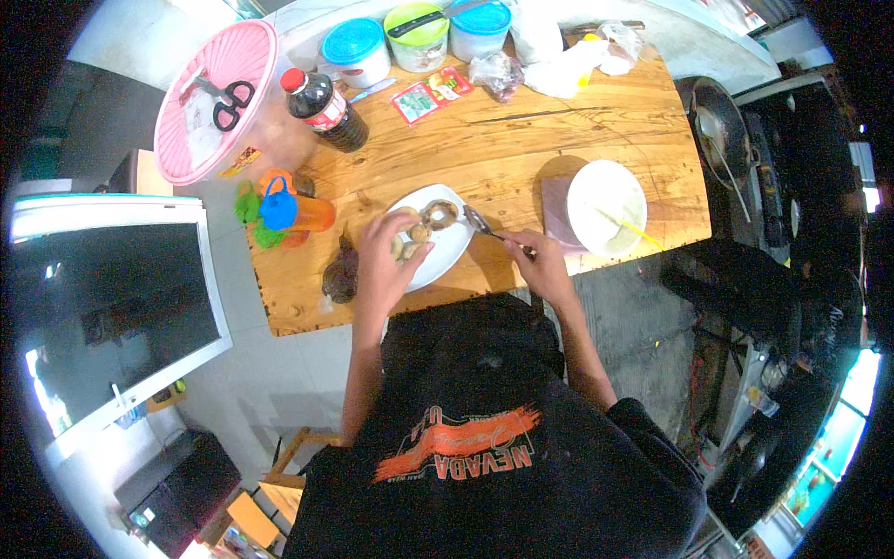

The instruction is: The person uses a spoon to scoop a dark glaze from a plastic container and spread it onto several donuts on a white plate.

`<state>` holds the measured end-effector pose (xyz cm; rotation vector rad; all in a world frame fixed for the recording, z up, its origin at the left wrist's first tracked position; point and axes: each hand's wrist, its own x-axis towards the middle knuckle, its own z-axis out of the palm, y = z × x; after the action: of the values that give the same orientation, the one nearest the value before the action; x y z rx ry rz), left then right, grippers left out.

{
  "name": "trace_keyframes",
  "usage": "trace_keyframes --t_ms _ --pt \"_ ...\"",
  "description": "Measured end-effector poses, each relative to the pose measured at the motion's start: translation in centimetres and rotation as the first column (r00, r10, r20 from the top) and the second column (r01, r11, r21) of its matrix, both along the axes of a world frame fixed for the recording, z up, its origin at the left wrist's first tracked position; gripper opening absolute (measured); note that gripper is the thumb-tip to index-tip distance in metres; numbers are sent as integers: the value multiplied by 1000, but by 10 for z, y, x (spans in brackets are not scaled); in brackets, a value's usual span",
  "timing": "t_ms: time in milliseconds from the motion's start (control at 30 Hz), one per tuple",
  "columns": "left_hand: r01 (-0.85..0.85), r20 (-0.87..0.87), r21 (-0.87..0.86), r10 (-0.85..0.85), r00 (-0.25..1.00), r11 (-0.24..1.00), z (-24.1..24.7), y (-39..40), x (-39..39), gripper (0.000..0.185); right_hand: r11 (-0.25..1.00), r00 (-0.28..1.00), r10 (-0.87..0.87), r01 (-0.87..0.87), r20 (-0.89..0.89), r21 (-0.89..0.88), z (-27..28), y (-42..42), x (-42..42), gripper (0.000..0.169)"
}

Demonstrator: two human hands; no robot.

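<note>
A white plate (450, 253) lies near the front edge of the wooden table. On its far part sits a brown ring-shaped piece of food (441, 215) with a pale centre. Several small, pale round food pieces (397, 248) are on its left side, partly covered by my left hand (383, 255). Between that thumb and fingers is a small browned ball of food (419, 233). My right hand (541, 264) grips the handle of a metal spoon (478, 219), whose bowl is at the plate's right rim. A dark knotted plastic bag (340, 274) rests left of the plate.
A white bowl (606, 202) with a yellow-handled utensil stands right. Left are orange cups (316, 213), a dark sauce bottle (328, 112) and a pink-rimmed tub (262, 77) holding scissors (232, 106). Lidded containers (419, 52) and a knife (415, 23) are at the back.
</note>
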<state>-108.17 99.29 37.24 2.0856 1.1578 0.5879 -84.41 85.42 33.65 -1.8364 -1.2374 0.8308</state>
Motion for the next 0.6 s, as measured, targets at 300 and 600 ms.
trace_keyframes --t_ms 300,600 --pt "429 -395 42 -380 837 902 -45 54 34 59 979 860 154 -67 487 -191 -7 20 -18 24" --pt "503 -457 52 -428 780 863 -60 48 50 55 931 617 359 -287 700 -225 2 53 -12 13"
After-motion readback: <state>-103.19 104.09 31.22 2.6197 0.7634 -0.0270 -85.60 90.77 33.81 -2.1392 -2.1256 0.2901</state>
